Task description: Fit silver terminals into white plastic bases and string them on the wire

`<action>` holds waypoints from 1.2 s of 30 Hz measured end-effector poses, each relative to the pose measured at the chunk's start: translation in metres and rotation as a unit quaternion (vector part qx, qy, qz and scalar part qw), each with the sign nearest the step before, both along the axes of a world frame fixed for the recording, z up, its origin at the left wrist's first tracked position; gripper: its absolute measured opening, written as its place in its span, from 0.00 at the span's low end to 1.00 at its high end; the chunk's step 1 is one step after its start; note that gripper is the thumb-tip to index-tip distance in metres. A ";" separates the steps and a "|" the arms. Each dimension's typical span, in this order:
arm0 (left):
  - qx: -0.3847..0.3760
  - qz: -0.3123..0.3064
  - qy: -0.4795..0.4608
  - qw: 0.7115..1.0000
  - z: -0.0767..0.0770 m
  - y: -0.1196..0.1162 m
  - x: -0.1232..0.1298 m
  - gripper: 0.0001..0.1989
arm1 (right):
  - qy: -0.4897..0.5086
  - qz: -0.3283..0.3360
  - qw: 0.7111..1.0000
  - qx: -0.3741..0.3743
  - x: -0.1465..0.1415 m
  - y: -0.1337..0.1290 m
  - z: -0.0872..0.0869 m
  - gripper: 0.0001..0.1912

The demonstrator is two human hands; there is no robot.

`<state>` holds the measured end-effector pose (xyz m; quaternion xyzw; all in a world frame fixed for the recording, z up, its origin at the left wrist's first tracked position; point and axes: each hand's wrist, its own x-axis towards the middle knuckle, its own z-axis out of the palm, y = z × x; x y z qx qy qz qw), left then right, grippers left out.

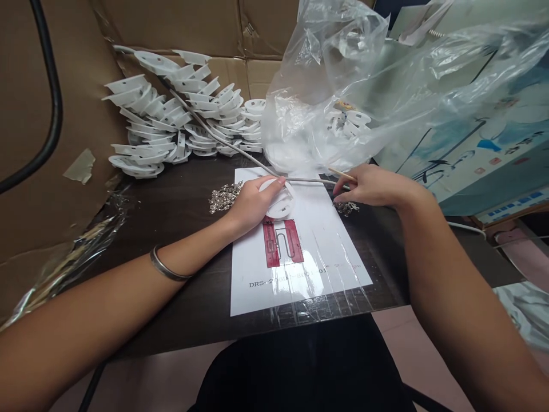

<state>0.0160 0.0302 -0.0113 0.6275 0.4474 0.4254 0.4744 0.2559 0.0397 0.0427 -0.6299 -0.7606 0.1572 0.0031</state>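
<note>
My left hand (pixel 257 203) grips a round white plastic part (pixel 281 200) above a taped-down paper sheet (pixel 253 297) with a red printed picture. A pile of small metal pieces (pixel 224 197) lies just left of that hand. My right hand (pixel 364 184) has its fingers closed around a thin wooden stick (pixel 342 173), over a second small pile of metal pieces (pixel 346 208). A grey cable (pixel 240 151) runs from the back left, past the white part, towards my right hand.
Stacked white round parts (pixel 150 123) fill the back left against cardboard (pixel 266 77). A clear plastic bag (pixel 317 103) with more white parts stands at the back centre. A printed box (pixel 484 149) is at the right. A black cable (pixel 54 103) hangs at the left.
</note>
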 end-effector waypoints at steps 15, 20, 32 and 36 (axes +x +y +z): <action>0.009 -0.002 0.006 1.000 0.001 0.000 0.000 0.16 | 0.140 0.042 0.984 0.106 -0.010 0.001 -0.012 0.08; 0.008 -0.003 0.002 1.000 0.000 0.001 0.000 0.16 | 0.114 0.050 0.985 0.115 -0.014 -0.001 -0.013 0.06; 0.005 0.005 0.006 1.000 0.001 -0.001 0.001 0.16 | 0.256 0.054 0.958 0.117 -0.029 -0.003 -0.020 0.09; 0.003 0.006 0.001 1.000 0.001 -0.001 0.001 0.16 | 0.314 0.029 0.943 0.110 -0.036 -0.006 -0.022 0.13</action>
